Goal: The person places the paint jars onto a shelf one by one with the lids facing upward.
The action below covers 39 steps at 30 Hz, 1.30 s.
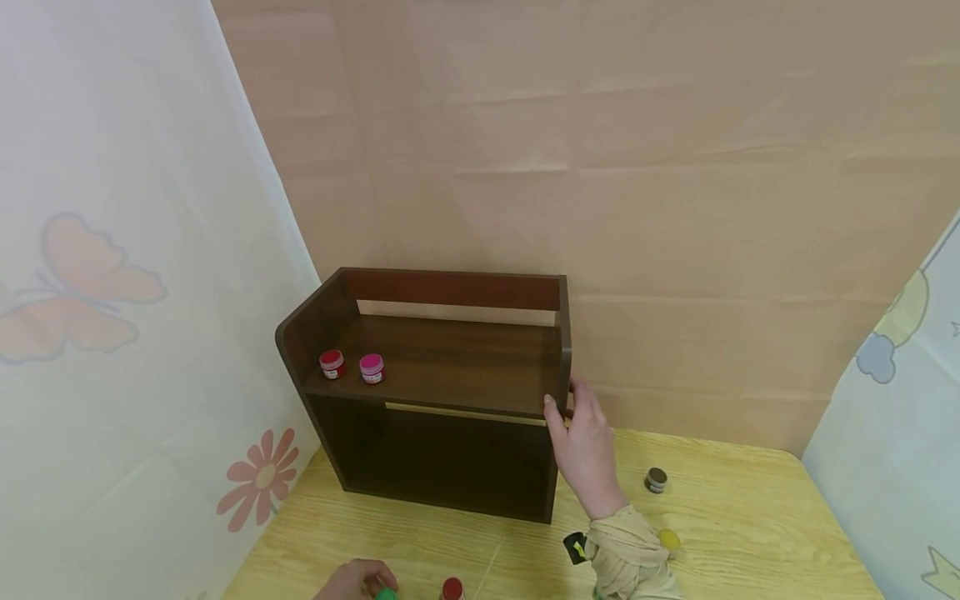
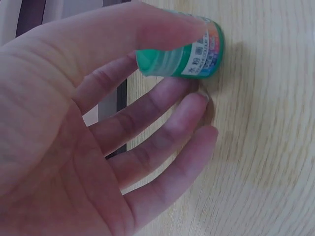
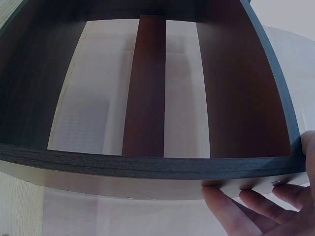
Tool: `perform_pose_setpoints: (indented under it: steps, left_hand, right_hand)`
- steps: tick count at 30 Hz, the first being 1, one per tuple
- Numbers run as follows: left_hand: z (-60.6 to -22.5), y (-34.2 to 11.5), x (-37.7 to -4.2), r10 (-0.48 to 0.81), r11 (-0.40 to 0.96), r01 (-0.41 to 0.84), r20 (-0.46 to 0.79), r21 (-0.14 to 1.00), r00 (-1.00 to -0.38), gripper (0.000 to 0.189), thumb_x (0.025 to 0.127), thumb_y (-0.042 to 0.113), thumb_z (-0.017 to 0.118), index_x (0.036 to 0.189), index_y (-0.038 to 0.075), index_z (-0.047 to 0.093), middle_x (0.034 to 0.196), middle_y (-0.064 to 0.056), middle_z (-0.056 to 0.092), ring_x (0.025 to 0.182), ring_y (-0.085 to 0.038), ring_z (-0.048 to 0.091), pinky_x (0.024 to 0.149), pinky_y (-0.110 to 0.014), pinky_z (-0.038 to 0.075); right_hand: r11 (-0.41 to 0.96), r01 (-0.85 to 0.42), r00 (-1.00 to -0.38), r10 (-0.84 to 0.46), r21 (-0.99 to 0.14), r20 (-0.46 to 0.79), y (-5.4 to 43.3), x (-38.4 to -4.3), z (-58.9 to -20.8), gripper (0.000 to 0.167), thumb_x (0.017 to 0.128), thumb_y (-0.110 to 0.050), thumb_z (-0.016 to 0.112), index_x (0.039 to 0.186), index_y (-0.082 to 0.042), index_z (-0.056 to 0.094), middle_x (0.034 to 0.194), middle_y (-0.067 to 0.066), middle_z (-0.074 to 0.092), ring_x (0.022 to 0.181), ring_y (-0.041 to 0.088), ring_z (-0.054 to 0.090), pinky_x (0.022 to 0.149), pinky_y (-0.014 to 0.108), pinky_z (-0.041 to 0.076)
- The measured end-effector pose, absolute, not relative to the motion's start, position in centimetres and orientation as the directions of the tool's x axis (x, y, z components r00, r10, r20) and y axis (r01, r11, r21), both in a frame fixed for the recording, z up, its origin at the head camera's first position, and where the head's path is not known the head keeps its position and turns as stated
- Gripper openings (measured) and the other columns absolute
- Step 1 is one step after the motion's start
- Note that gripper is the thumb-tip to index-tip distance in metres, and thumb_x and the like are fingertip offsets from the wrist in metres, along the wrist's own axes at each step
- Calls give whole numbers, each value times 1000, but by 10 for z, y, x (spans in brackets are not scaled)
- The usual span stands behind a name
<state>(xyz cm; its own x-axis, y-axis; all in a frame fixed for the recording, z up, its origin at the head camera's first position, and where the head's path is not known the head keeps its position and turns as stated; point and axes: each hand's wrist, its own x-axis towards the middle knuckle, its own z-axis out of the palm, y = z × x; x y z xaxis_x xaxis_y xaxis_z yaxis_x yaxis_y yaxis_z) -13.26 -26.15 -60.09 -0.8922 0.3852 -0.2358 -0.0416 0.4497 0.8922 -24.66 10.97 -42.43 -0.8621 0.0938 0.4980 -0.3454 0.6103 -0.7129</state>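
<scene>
Head: pinching green jar [image 1: 386, 594] in left hand [image 1: 356, 577], in front of shelf [image 1: 457, 354], and gripping right side panel [image 1: 564, 333] with right hand [image 1: 587, 450]; likely at the grasping step, should call next for a clean lift. Left wrist: pointing jar lid-end away from table [image 2: 266, 147], with long axis roughly upright; can't tell base contact. Right wrist: holding same panel by outer face and front edge.

Bunched beige sleeve [image 1: 630, 543], bare hands [image 1: 587, 446]
</scene>
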Motion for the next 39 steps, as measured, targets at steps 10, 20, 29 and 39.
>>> perform_pose_setpoints:
  steps: [10, 20, 29, 39]
  left_hand:
    - [-601, -259, -134, 375, 478, -50, -255, 877, -891, 6, 89, 4, 70, 94, 3, 72, 77, 0, 66, 73, -20, 59, 68, -35, 46]
    - [-617, -255, -139, 370, 569, 41, -211, 821, -905, 5, 85, 4, 71, 88, 8, 70, 71, 8, 59, 64, -7, 52, 62, -26, 42]
    - [-623, -254, -143, 387, 560, 111, -141, 821, -911, 7, 86, 11, 75, 84, 8, 69, 68, 12, 56, 59, -2, 46, 56, -22, 39]
    - [-612, -252, -144, 319, 593, 160, -47, 789, -947, 18, 79, 13, 84, 89, 8, 69, 84, 2, 55, 73, -8, 49, 64, -26, 46]
  right_hand:
    - [620, -362, -845, 97, -696, 525, 109, -247, -424, 51, 103, -28, 60, 140, 5, 49, 132, 24, 58, 99, 41, 68, 79, 57, 56]
    - [629, -354, -848, 98, -692, 522, 109, -247, -425, 51, 103, -28, 60, 141, 5, 49, 131, 25, 58, 106, 42, 65, 84, 58, 54]
    - [618, -333, -866, 97, -712, 490, 109, -248, -422, 51, 103, -29, 60, 142, 2, 49, 132, 22, 58, 111, 41, 62, 88, 56, 53]
    - [614, -348, -863, 86, -708, 499, 110, -247, -423, 52, 103, -29, 59, 143, 2, 48, 133, 22, 57, 114, 40, 61, 89, 57, 52]
